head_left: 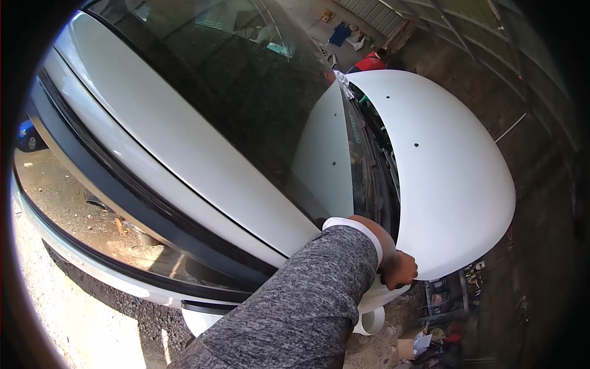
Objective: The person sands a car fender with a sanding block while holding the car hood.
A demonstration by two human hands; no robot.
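My left arm, in a grey mottled sleeve with a white cuff, reaches across the side of a white car. My left hand [399, 270] is closed at the near lower corner of the raised hood [455, 178], its fingers curled against the edge. The finger undersides are hidden. Beyond the wrist lie the dark cowl and the gap to the engine bay [387, 154]. The windshield [246, 104] reflects the hood. My right hand is out of view.
A vehicle door [104, 270] with a window is at the lower left. A white cylinder [372, 321] stands below my hand. Boxes and clutter [424, 344] lie on the ground at the lower right. A person in red [370, 61] is beyond the hood.
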